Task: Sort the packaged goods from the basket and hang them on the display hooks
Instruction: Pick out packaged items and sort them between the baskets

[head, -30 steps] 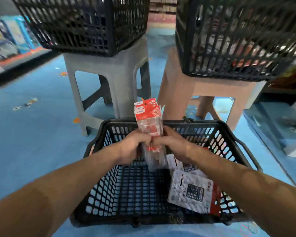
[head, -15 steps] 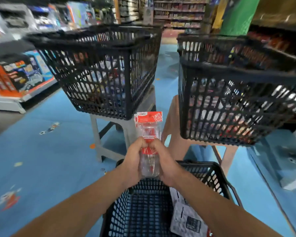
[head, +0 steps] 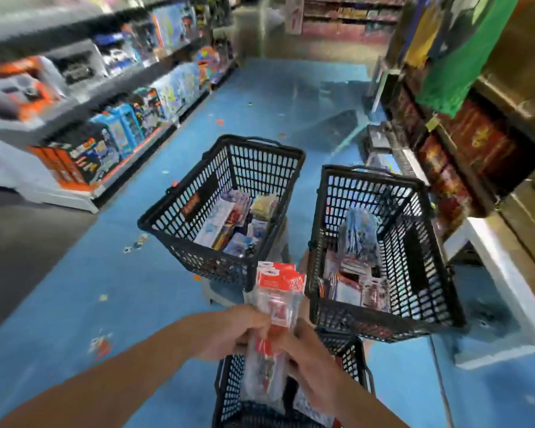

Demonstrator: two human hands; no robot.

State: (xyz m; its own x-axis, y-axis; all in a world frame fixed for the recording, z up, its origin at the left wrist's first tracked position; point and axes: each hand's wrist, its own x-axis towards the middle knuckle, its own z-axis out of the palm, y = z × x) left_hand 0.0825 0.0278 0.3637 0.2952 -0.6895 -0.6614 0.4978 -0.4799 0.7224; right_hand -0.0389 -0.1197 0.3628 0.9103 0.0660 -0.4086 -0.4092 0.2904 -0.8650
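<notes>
A stack of clear packets with red header cards [head: 278,291] stands upright between both hands. My left hand [head: 229,335] grips its left side and my right hand [head: 306,359] grips its right side. They are above the near black basket [head: 229,393] at the bottom, which holds white packaged goods, mostly hidden by my arms. Two more black baskets sit ahead: the left basket [head: 179,217] and the right basket [head: 322,316], both holding several packaged goods. No display hooks are clearly visible.
Toy shelves [head: 105,143] line the left side of the blue-floored aisle. Shelving with red and brown boxes [head: 464,143] runs along the right, with a white base ledge [head: 501,273]. Stools under the two baskets are mostly hidden.
The view has risen, so I now look down into the two raised baskets. Both hands still hold the packet stack, lifted higher above the near basket.
</notes>
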